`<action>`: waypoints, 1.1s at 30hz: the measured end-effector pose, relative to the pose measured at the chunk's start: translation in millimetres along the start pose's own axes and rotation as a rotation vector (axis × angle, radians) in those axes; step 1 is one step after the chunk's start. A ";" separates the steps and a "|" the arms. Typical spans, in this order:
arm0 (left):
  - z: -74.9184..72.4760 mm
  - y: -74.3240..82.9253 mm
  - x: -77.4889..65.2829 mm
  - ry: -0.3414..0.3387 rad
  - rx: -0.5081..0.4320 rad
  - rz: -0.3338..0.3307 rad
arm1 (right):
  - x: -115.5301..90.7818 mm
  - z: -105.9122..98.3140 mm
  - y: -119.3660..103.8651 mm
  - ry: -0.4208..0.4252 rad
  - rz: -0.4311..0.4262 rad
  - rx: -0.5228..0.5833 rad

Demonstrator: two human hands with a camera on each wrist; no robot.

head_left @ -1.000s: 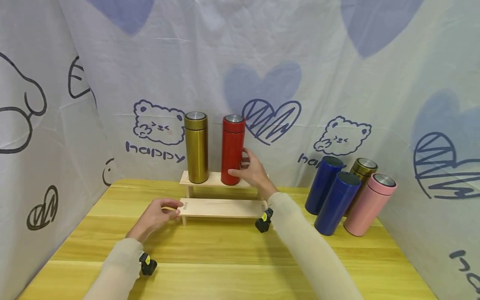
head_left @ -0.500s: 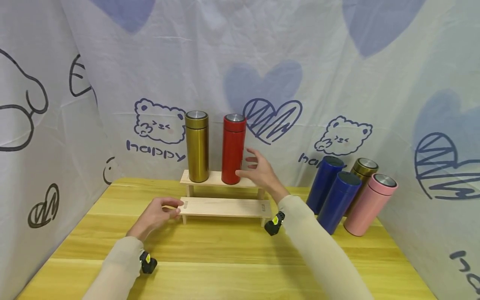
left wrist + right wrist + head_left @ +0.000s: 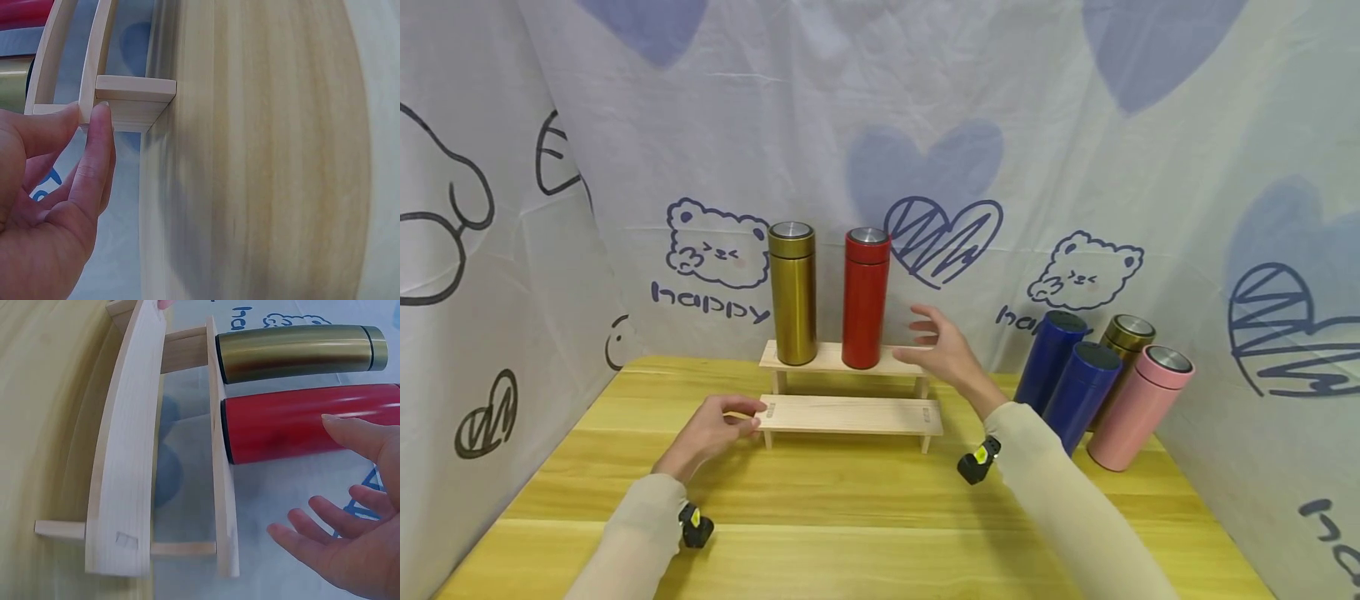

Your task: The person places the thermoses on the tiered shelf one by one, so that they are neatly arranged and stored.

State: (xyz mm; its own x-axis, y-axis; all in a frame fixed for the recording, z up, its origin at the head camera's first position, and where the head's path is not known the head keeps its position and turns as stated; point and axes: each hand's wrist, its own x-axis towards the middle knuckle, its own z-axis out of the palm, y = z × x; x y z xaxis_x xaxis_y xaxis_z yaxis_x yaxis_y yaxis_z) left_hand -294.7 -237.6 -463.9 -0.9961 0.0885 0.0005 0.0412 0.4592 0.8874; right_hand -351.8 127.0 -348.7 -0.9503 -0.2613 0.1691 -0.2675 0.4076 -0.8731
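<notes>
A two-tier wooden stand (image 3: 850, 415) is set on the table. On its upper tier a gold thermos bottle (image 3: 793, 308) and a red thermos bottle (image 3: 864, 312) stand upright with a gap between them. My left hand (image 3: 709, 435) pinches the left end of the lower shelf; the left wrist view shows the thumb and fingertips (image 3: 100, 115) on either side of the board. To the right of the red bottle, my right hand (image 3: 951, 358) is apart from it, fingers spread and holding nothing. The right wrist view shows that hand (image 3: 369, 537) beside the bottle.
On the right of the table several more bottles stand close together: two blue bottles (image 3: 1084, 392), a gold bottle (image 3: 1127, 333) partly hidden behind, and a pink bottle (image 3: 1138, 412). A printed cloth (image 3: 835, 108) hangs behind and at both sides of the wooden table (image 3: 820, 533).
My right hand has let go of the red bottle and drawn back to the right with its fingers opening. The red bottle stays on the upper tier. My left hand has not moved.
</notes>
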 end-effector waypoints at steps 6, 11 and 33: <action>-0.6 0.0 -0.7 0.001 -0.002 -0.006 | -10.6 -9.5 5.7 0.002 -0.024 -0.039; 0.2 0.4 -1.4 0.003 -0.007 -0.015 | -20.2 -16.2 10.5 -0.007 -0.018 -0.051; 0.4 -0.7 -1.8 0.001 0.004 -0.003 | -60.1 -53.0 21.9 -0.014 0.012 -0.072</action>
State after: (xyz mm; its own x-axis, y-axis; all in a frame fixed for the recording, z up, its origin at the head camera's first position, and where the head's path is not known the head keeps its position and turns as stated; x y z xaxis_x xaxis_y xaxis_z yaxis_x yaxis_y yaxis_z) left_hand -292.8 -237.7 -464.7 -0.9963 0.0863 -0.0022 0.0382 0.4633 0.8854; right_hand -309.0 198.0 -353.8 -0.9513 -0.2678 0.1525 -0.2677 0.4727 -0.8396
